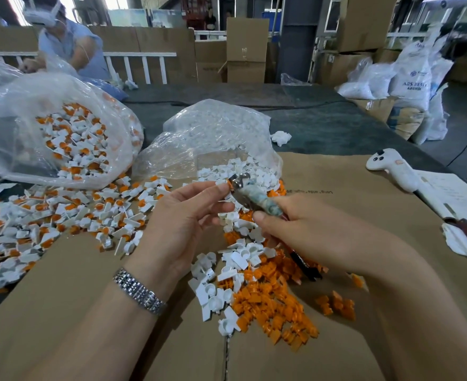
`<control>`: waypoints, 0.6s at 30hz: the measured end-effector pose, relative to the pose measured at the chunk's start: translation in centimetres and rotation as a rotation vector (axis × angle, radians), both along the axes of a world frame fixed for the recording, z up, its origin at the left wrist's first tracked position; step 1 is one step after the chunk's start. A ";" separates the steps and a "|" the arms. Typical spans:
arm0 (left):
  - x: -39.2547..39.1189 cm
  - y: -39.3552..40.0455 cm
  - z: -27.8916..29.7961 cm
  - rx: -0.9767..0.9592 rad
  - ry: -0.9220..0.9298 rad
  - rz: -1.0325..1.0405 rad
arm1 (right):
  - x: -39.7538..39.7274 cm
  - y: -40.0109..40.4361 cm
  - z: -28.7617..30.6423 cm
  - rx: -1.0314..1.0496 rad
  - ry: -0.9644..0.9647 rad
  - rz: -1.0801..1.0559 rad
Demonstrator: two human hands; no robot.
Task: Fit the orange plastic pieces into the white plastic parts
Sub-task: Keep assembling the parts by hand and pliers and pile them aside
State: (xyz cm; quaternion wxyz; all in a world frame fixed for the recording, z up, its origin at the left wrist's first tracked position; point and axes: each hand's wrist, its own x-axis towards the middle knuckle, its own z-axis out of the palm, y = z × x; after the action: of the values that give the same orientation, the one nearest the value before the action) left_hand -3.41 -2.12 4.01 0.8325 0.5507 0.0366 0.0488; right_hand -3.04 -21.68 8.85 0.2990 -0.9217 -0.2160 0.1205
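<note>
1. Bag (53,127) at far left holds joined orange-and-white parts.
2. My left hand (183,215) pinches a small orange-and-white piece (225,185) at its fingertips.
3. My right hand (298,232) grips a wrapped metal tool (250,195), its tip at that piece.
4. Loose orange pieces (271,306) lie below on cardboard (350,204).
5. I read "ABS RESIN" on a white sack (413,83).

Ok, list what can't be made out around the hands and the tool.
Head view only:
- Part pinched by the left hand: mostly hidden by fingertips and the tool head.
- Tool in the right hand: lower handle covered by the palm.
- Orange pieces: shapes too small.
- Cardboard print: blurred.
</note>
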 end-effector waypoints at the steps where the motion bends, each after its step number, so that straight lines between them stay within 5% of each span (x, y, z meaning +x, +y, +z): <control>1: 0.0 0.0 0.0 0.010 0.000 0.010 | 0.0 0.2 -0.1 -0.001 -0.009 0.003; 18: 0.2 0.0 -0.4 0.067 0.004 0.055 | 0.2 1.6 -2.5 -0.033 -0.202 -0.109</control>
State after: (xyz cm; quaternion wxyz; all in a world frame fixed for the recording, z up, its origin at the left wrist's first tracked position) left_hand -3.21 -2.10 3.64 0.8117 0.5773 0.0517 0.0719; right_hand -2.81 -20.10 6.33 0.2664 -0.9443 -0.1924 0.0143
